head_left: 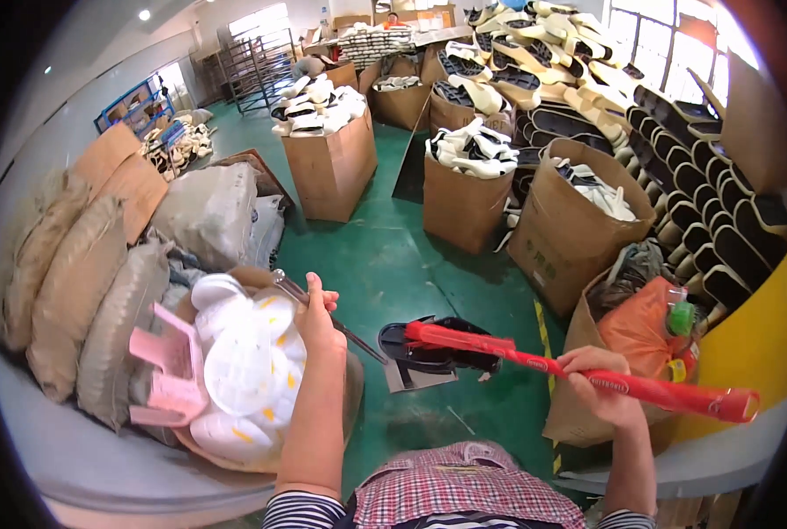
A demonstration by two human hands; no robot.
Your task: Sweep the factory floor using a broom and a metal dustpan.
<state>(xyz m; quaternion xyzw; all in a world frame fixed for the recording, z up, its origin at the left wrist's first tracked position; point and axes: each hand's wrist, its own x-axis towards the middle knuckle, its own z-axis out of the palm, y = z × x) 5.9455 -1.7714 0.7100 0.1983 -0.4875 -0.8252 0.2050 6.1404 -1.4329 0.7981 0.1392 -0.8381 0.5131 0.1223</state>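
Green floor: widest open stretch runs from below the hands up the middle toward the far racks; narrowed on both sides by stock. Yellow line on floor at right of centre.
Stacked black shoe soles along right edge, leaning in rows, closing off that side.
Grey and tan sacks piled along left edge, with flattened cardboard behind.
Cardboard boxes of white and black soles in a cluster at mid floor; narrow green lanes between them.
Open box just left of centre, heaped with white soles; pink plastic stool tipped on its side against the heap.
Orange bag in a carton at right, just behind the right hand.
Red long-handled tool crossing from centre to right edge, nearly level, near end over a black sole resting on a small grey plate on the floor.
Right hand: fingers closed around the red tool at mid length.
Left hand: fingers closed around a thin metal rod, slanting from upper left down toward the black sole; tip just short of it, contact cannot be told.
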